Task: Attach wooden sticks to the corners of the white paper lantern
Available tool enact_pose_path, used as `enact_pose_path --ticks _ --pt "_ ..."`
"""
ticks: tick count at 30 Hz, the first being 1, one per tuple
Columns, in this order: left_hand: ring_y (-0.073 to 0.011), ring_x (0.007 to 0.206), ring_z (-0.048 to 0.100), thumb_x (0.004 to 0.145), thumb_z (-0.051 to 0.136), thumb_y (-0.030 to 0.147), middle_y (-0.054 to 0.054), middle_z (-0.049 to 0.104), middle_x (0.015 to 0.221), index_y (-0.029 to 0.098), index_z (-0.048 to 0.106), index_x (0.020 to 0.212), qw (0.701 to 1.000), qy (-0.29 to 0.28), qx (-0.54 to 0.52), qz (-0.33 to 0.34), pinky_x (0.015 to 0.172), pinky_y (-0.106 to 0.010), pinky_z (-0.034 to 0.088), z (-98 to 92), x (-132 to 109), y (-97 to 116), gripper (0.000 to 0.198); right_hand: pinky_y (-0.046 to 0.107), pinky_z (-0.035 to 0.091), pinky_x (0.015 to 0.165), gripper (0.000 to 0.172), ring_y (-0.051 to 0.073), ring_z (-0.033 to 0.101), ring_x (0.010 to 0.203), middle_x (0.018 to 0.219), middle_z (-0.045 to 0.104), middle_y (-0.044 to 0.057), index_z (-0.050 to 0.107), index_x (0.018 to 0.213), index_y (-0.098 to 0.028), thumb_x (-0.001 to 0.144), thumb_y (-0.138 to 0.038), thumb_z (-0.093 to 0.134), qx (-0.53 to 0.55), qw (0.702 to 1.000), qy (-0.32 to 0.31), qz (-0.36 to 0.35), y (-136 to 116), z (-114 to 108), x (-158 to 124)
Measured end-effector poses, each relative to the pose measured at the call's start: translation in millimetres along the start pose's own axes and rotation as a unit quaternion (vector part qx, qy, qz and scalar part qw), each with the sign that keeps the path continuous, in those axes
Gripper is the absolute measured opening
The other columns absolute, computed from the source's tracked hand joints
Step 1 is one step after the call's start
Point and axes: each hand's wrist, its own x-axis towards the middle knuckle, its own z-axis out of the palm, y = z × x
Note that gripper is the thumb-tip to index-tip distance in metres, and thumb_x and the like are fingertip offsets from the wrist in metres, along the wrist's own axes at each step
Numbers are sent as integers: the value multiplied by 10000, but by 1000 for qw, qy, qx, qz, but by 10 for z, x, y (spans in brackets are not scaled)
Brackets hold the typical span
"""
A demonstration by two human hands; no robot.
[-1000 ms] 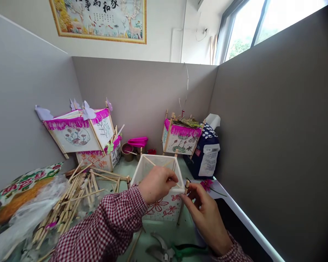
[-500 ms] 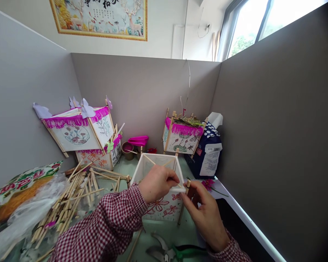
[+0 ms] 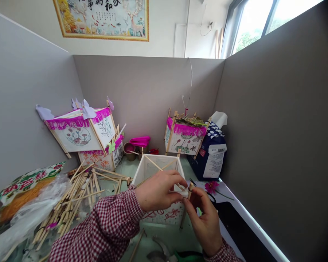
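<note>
Box (image 3: 164, 215) corner half-hidden | right hand (image 3: 205, 220) pinching corner stick (image 3: 190, 188) | left hand (image 3: 158, 191): hold unclear | shears (image 3: 171, 257) cropped below

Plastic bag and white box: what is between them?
Head view: sticks lie between the plastic bag and the white box; the left sleeve is in front.

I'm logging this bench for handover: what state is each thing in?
White box: upright, open-topped
Left hand: fingers bent at its near right corner
Right hand: fingers on that corner's post
Shears: blades apart, partly out of frame
Sticks: heaped
Upper left box: tilted, above another box
Navy pack: white piece sticking up
</note>
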Motion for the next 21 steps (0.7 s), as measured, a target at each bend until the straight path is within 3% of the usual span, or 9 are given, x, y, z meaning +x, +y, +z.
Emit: enact_pose_path --ticks 9,21 --pt "-109 696 536 732 596 194 -16 604 864 170 590 900 1000 5 9 -18 667 -239 425 50 34 22 170 242 454 577 154 123 500 673 850 510 40 491 949 -191 801 -219 525 12 1000 3 -13 -31 16 -33" --pt "-153 879 556 755 576 216 -25 641 888 174 618 886 998 40 37 14 792 -264 417 120 7 -26 144 264 479 611 204 149 539 715 912 544 62 508 981 -197 785 -245 544 -13 999 23 -25 57 23 -72"
